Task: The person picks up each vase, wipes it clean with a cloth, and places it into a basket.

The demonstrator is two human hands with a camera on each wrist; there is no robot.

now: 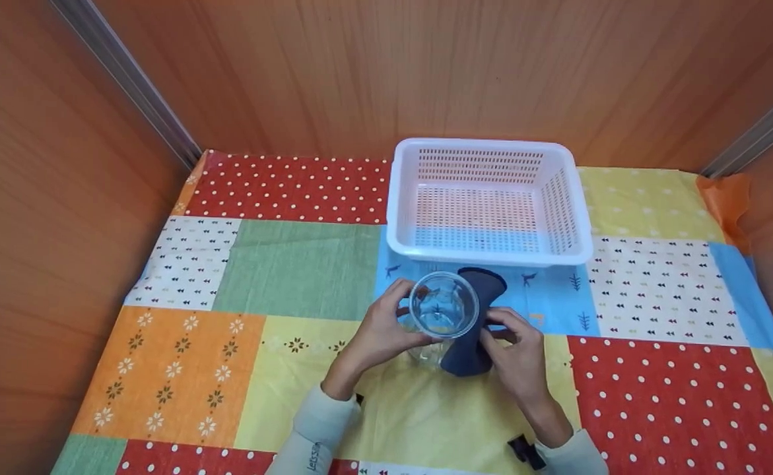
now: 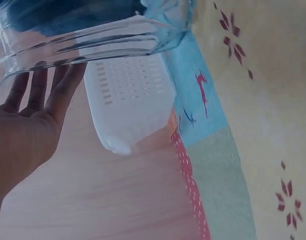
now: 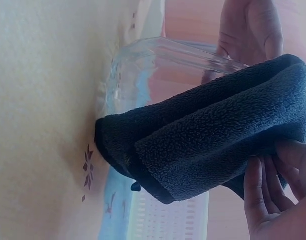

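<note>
A clear glass jar (image 1: 444, 306) stands mouth up on the patchwork cloth in the head view, with ribbed sides that show in the left wrist view. My left hand (image 1: 381, 330) grips the jar from its left side, thumb and fingers spread around it. Against the jar's right side lies a folded dark grey towel (image 1: 470, 349), fuzzy with a dark edging in the right wrist view. My right hand (image 1: 518, 359) pinches that towel between thumb and fingers. Part of the jar is hidden behind the towel (image 3: 223, 130).
A white perforated plastic basket (image 1: 488, 256) sits just beyond the jar. Patchwork cloth (image 1: 307, 270) covers the table. Wooden panels (image 1: 360, 72) close off the back and both sides. Orange fabric (image 1: 726, 204) lies at the far right corner.
</note>
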